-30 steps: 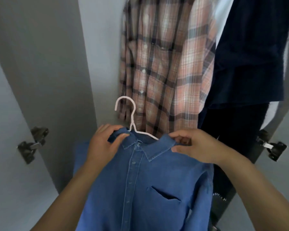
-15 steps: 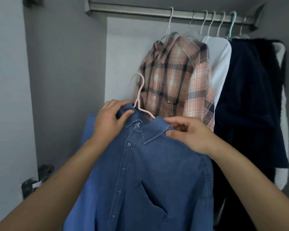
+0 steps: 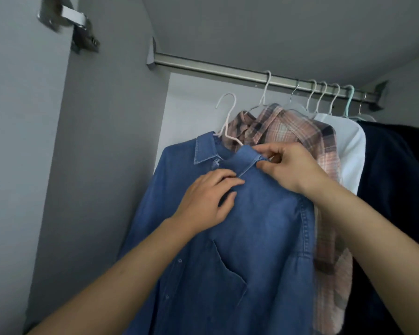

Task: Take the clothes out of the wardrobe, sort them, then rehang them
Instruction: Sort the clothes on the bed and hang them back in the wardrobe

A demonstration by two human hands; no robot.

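A blue denim button-up shirt (image 3: 240, 250) with a chest pocket sits on a white wire hanger (image 3: 226, 117) inside a grey wardrobe (image 3: 102, 165); the hanger's hook is just below the brushed metal rail (image 3: 228, 70) and not on it. The left hand (image 3: 207, 201) rests on the shirt front just under the collar, fingers lightly bent. The right hand (image 3: 288, 165) pinches the collar's right tip. Hanging on the rail behind are a pink plaid shirt (image 3: 300, 146), a white garment (image 3: 348, 146) and a dark navy garment (image 3: 397, 177). A metal door hinge (image 3: 75, 25) sits upper left.
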